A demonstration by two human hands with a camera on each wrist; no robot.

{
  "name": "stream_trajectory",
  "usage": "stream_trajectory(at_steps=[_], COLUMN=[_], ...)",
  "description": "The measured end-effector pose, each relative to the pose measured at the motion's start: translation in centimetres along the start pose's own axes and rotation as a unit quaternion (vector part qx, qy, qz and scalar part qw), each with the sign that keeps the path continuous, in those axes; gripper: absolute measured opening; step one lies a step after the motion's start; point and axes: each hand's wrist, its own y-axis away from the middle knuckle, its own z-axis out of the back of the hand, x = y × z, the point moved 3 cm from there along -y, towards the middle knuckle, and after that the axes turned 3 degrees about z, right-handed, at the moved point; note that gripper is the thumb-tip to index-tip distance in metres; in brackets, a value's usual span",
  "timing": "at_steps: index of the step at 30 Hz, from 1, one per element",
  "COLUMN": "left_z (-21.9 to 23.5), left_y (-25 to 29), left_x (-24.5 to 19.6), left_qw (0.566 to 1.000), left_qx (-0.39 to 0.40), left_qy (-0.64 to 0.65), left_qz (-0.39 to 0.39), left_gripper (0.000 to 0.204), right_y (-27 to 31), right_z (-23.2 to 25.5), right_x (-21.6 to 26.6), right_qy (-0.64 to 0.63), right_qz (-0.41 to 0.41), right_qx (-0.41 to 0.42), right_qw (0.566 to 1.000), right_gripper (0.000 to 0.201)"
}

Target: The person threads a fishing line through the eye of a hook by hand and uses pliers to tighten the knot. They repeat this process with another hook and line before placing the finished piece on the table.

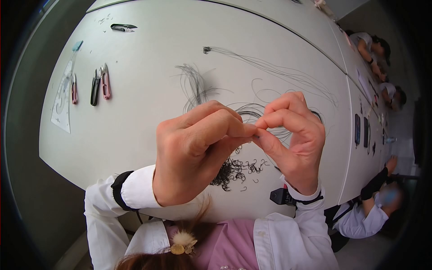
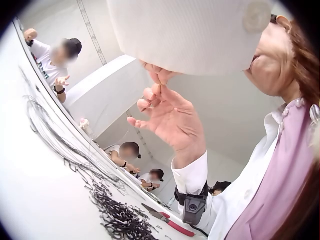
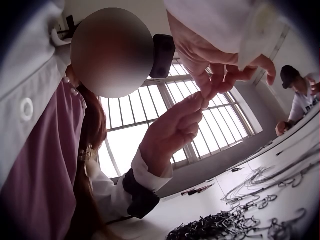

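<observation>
My left hand [image 1: 198,144] and right hand [image 1: 294,135] meet fingertip to fingertip above the table. Each pinches thumb against forefinger, and a tiny dark thing shows where the tips meet; I cannot tell its kind. Below them lies a pile of black fish hooks [image 1: 231,173], partly hidden by the left hand. Behind the fingers, loops of thin fishing line [image 1: 245,109] spread over the table. In the left wrist view, the right hand [image 2: 177,122] has its other fingers spread. The left hand [image 3: 172,127] keeps its other fingers curled in the right wrist view.
Red-handled pliers [image 2: 170,224] lie beside the hook pile. A bundle of dark line [image 1: 193,85] and hooks tied to long lines [image 1: 207,50] lie farther back. Thread snips [image 1: 105,82] and a set square [image 1: 63,99] are at the left. Other people sit along the right.
</observation>
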Motion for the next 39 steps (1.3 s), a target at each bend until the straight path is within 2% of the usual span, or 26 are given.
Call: stream_trajectory(at_steps=[4, 6, 10, 12, 13, 15, 23, 26, 28, 29, 32, 33, 35, 36, 37, 39], left_z=[0.4, 0.5, 0.4, 0.3, 0.3, 0.2, 0.0, 0.1, 0.3, 0.4, 1.0, 1.2, 1.5, 1.7, 2.0, 2.4], left_y=[-0.1, -0.1, -0.2, -0.3, -0.3, -0.2, -0.4, -0.5, -0.7, -0.8, -1.6, -1.9, -2.3, -2.4, -2.5, -2.6], left_x=[-0.2, 0.1, 0.9, 1.2, 1.3, 2.0, 2.3, 2.4, 2.6, 2.7, 3.6, 4.0, 5.5, 6.2, 6.7, 7.1], left_qw=[1.0, 0.994, 0.983, 0.954, 0.954, 0.923, 0.91, 0.895, 0.886, 0.879, 0.872, 0.872, 0.872, 0.867, 0.861, 0.854], left_qx=[0.016, 0.039, 0.04, 0.039, 0.037, 0.049, 0.017, 0.018, 0.022, 0.017, 0.007, 0.004, -0.01, -0.029, -0.048, -0.061], left_qy=[-0.005, 0.041, 0.113, 0.182, 0.182, 0.239, 0.274, 0.294, 0.299, 0.306, 0.313, 0.314, 0.308, 0.313, 0.319, 0.322], left_qz=[0.002, 0.098, 0.141, 0.237, 0.237, 0.299, 0.311, 0.334, 0.354, 0.366, 0.377, 0.375, 0.381, 0.387, 0.393, 0.403], left_gripper=[0.008, 0.007, 0.006, 0.005, 0.005, 0.006, 0.007, 0.007, 0.007, 0.007, 0.007, 0.006, 0.008, 0.009, 0.009, 0.014], right_y=[0.0, 0.1, 0.1, 0.1, 0.1, 0.0, 0.0, 0.3, 0.6, 0.8, 1.7, 2.0, 3.1, 3.6, 4.1, 5.1], right_z=[-0.4, -0.5, -0.7, -0.7, -0.8, -0.8, -0.5, -1.1, -1.7, -2.0, -3.0, -3.1, -3.7, -3.8, -4.1, -4.7], right_x=[-0.2, -0.3, 0.0, 0.1, 0.2, 0.4, 0.8, 1.4, 2.0, 2.3, 3.4, 3.6, 4.3, 4.8, 5.1, 5.6], right_qy=[-0.037, -0.033, 0.004, 0.035, 0.067, 0.082, 0.057, 0.083, 0.124, 0.124, 0.088, 0.088, -0.021, -0.082, -0.082, -0.178], right_qz=[-0.032, -0.028, -0.022, -0.005, 0.012, 0.021, 0.017, 0.042, 0.106, 0.106, 0.178, 0.178, 0.19, 0.194, 0.194, 0.213], right_qx=[0.0, 0.0, -0.004, -0.01, -0.016, -0.012, 0.005, 0.011, 0.035, 0.035, 0.103, 0.104, 0.195, 0.193, 0.194, 0.232], right_qw=[0.999, 0.999, 1.0, 0.999, 0.998, 0.996, 0.998, 0.996, 0.986, 0.986, 0.975, 0.975, 0.962, 0.958, 0.958, 0.932], right_gripper=[0.01, 0.01, 0.01, 0.011, 0.011, 0.011, 0.015, 0.017, 0.018, 0.018, 0.013, 0.013, 0.02, 0.016, 0.016, 0.012])
